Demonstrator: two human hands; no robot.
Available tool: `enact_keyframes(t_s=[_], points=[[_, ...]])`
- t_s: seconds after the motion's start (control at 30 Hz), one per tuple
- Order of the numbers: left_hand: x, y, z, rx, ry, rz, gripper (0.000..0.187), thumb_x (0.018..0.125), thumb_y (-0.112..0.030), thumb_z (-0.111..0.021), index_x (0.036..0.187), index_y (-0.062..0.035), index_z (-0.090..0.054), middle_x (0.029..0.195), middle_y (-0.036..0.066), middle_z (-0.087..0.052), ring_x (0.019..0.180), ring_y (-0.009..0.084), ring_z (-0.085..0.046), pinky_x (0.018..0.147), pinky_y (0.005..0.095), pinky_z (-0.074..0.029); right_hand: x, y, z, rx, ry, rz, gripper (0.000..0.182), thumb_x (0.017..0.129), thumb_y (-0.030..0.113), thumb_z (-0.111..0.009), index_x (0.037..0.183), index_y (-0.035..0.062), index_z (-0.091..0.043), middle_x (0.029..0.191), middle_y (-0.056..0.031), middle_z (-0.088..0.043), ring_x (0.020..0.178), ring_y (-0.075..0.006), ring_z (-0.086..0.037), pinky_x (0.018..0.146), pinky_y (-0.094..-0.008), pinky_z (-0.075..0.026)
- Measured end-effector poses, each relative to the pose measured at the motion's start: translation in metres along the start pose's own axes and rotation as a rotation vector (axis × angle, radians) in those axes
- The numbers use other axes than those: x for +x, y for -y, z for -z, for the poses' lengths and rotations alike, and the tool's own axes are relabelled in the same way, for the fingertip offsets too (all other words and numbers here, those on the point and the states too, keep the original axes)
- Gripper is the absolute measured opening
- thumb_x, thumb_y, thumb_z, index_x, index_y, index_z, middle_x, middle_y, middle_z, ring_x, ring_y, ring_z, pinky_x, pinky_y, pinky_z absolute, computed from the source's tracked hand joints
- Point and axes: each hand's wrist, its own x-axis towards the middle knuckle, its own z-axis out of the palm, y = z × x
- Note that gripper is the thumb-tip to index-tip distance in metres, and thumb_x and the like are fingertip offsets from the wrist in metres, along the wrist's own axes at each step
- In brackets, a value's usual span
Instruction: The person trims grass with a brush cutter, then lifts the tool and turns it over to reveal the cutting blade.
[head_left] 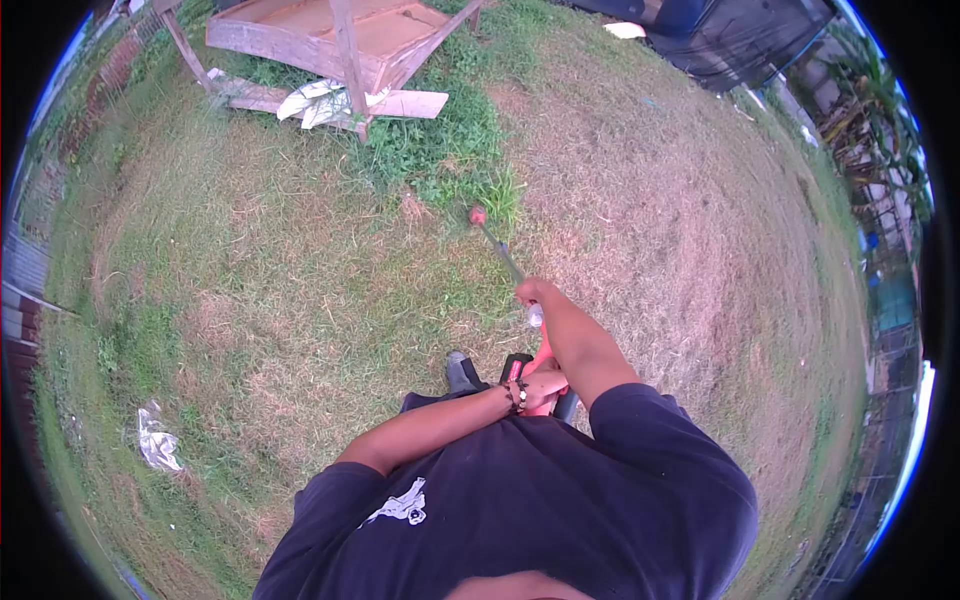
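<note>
Long-shafted trimmer (512, 264) held with both arms over mown grass

At the lower left of the frame, a crumpled silvery sheet (158, 440) is seen lying on the grass (270, 310). In the upper left, a shallow wooden box (270, 38) is held up by timber posts, and below it a white leaf-shaped object (320, 103) is rested on a low plank (412, 104). Further right, near the top middle, the base of this structure is bordered by a patch of green weeds (440, 155).

Just below the middle, a dark boot (459, 370) is shown on the ground. The trimmer is placed at the centre, slanted from the wearer's waist up and to the left; its reddish head (478, 215) is set low beside a tuft of bright green blades (506, 198). The left hand (545, 384), with a beaded bracelet (516, 396) at the wrist, is laid over the red-orange rear part; its fingers are partly hidden by the other arm, so whether they are closed cannot be told. Above it, the right hand (531, 291) is reached forward, its fingers clamped on the shaft.

To the right, drier, brownish grass is spread out. The upper right is occupied by dark sheeting (720, 45), and leafy plants (880, 110) are seen along the right edge.
</note>
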Motion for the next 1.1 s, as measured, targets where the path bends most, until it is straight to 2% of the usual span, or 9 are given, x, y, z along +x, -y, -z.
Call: enact_keyframes(t_s=[0.07,0.3,0.4,0.5,0.6,0.67,0.8,0.93,1.1], points=[[-0.001,-0.002,-0.009,0.012,-0.015,0.041,0.013,0.080,-0.011,-0.060,0.087,-0.0043,-0.052,0.070,-0.002,-0.050,0.059,0.0064,-0.047,0.055,0.0231,-0.042,0.036,-0.030,-0.009,0.029,-0.030,-0.028,0.019,0.068,0.021,-0.050,0.057,0.0071,-0.053,0.049,-0.0055,-0.050,0.042,-0.0186,-0.046,0.043,-0.0365,-0.037],[-0.011,-0.031,-0.032,0.177,0.022,0.173,0.017,0.080,-0.013,-0.060,0.084,0.0018,-0.053,0.073,0.009,-0.059,0.061,0.0170,-0.057,0.058,0.0293,-0.048,0.003,-0.048,0.004,-0.035,-0.055,-0.092,0.014,0.063,0.014,-0.049,0.062,0.0025,-0.058,0.058,-0.0136,-0.056,0.050,-0.0245,-0.054,0.047,-0.0390,-0.041],[-0.010,-0.026,-0.029,0.116,0.029,0.062,0.016,0.081,-0.013,-0.059,0.083,0.0023,-0.054,0.071,0.011,-0.060,0.060,0.0185,-0.059,0.058,0.0288,-0.048,-0.017,-0.032,0.016,-0.162,-0.017,-0.080,0.016,0.059,0.011,-0.049,0.065,0.0004,-0.059,0.064,-0.0165,-0.058,0.058,-0.0276,-0.059,0.052,-0.0405,-0.044],[-0.007,-0.025,-0.021,0.076,0.050,0.205,0.027,0.079,-0.017,-0.063,0.100,-0.0037,-0.051,0.084,-0.003,-0.055,0.065,0.0051,-0.046,0.058,0.0213,-0.039,-0.016,-0.026,0.013,-0.134,-0.046,-0.115,0.017,0.056,0.010,-0.050,0.067,0.0000,-0.060,0.067,-0.0171,-0.059,0.063,-0.0285,-0.060,0.055,-0.0407,-0.046],[-0.010,-0.035,-0.017,0.141,0.009,0.210,0.027,0.079,-0.015,-0.062,0.101,-0.0035,-0.050,0.085,-0.003,-0.055,0.065,0.0052,-0.046,0.059,0.0210,-0.038,-0.010,-0.007,0.015,-0.226,-0.009,-0.046,0.019,0.055,0.010,-0.051,0.069,0.0009,-0.061,0.068,-0.0171,-0.060,0.064,-0.0279,-0.060,0.055,-0.0402,-0.045],[-0.017,-0.042,-0.016,0.083,-0.008,0.114,0.025,0.080,-0.012,-0.060,0.102,-0.0044,-0.050,0.086,-0.003,-0.055,0.065,0.0054,-0.045,0.058,0.0213,-0.038,-0.013,0.012,0.017,-0.305,0.014,0.066,0.018,0.055,0.010,-0.051,0.069,0.0014,-0.061,0.069,-0.0169,-0.060,0.064,-0.0276,-0.060,0.054,-0.0397,-0.045],[-0.007,-0.028,0.007,0.015,-0.148,-0.046,0.013,0.080,-0.006,-0.055,0.091,0.0014,-0.052,0.075,0.004,-0.056,0.061,0.0108,-0.054,0.058,0.0260,-0.046,0.001,0.057,0.003,-0.216,-0.048,-0.040,0.014,0.056,0.010,-0.051,0.063,0.0021,-0.059,0.066,-0.0164,-0.060,0.060,-0.0265,-0.060,0.051,-0.0386,-0.044],[-0.013,-0.045,0.011,-0.049,-0.277,-0.165,0.015,0.079,-0.007,-0.057,0.093,-0.0051,-0.053,0.072,-0.003,-0.053,0.057,0.0045,-0.043,0.050,0.0197,-0.035,0.023,0.108,-0.006,-0.240,-0.002,0.003,0.013,0.057,0.011,-0.051,0.062,0.0023,-0.059,0.064,-0.0164,-0.059,0.057,-0.0261,-0.059,0.048,-0.0382,-0.043],[-0.017,-0.059,0.028,-0.105,-0.356,-0.283,0.015,0.079,-0.007,-0.058,0.093,-0.0062,-0.053,0.072,-0.004,-0.053,0.058,0.0033,-0.045,0.050,0.0181,-0.035,0.019,0.171,-0.023,-0.395,0.071,0.188,0.012,0.060,0.013,-0.051,0.059,0.0034,-0.057,0.059,-0.0133,-0.057,0.050,-0.0234,-0.055,0.045,-0.0372,-0.041]])
